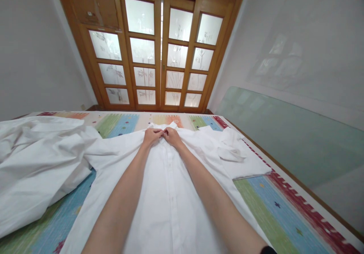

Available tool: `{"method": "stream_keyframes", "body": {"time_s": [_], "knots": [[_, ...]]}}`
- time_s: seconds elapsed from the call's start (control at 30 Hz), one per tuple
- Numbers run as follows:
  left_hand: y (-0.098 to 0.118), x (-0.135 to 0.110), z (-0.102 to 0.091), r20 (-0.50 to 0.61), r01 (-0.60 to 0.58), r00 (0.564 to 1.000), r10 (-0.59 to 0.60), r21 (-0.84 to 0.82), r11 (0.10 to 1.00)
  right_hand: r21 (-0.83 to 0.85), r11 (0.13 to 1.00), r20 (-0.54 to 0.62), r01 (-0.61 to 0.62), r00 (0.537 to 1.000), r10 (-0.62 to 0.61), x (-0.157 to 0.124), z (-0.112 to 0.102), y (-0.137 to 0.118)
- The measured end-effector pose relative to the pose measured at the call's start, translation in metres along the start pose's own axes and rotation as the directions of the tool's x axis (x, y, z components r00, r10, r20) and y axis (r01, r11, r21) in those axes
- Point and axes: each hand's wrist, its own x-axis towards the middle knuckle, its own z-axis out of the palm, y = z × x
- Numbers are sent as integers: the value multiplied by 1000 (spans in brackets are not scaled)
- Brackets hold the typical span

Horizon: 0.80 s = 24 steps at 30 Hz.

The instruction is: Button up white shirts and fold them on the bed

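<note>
Left hand [153, 136] and right hand [172, 136] pinch a white shirt [155, 204] just below its collar [173, 125], closed on cloth.
From here, keeping the placket [170, 178] straight and slack looks wise.

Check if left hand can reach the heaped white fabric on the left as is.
Likely yes: only the spread shirt lies between the left hand and the heaped white fabric, though that hand would have to leave the shirt front.

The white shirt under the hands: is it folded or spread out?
Spread out: the white shirt lies across the patterned cover, button strip facing up. The left hand and right hand meet just below its collar.
</note>
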Motion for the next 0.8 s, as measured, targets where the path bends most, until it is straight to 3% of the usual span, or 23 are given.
{"method": "stream_keyframes", "body": {"time_s": [0.17, 0.5, 0.67, 0.8], "knots": [[-1, 1, 1, -12, -9, 1000, 8, -86, 996, -28, 1000, 34, 6, 999, -5, -1, -1, -1], [-4, 1, 4, -64, 68, 994, -90, -288, 955, -18, 1000, 25, 1, 1000, 0, -1, -2, -4], [-2, 1, 5, -90, 68, 990, -109, -370, 926, -83, 994, -10, 72, 997, -73, -3, -2, -5], [-2, 1, 3, -58, 27, 997, -54, -388, 921, -112, 985, -23, 133, 990, -136, -5, -2, -5]]}}
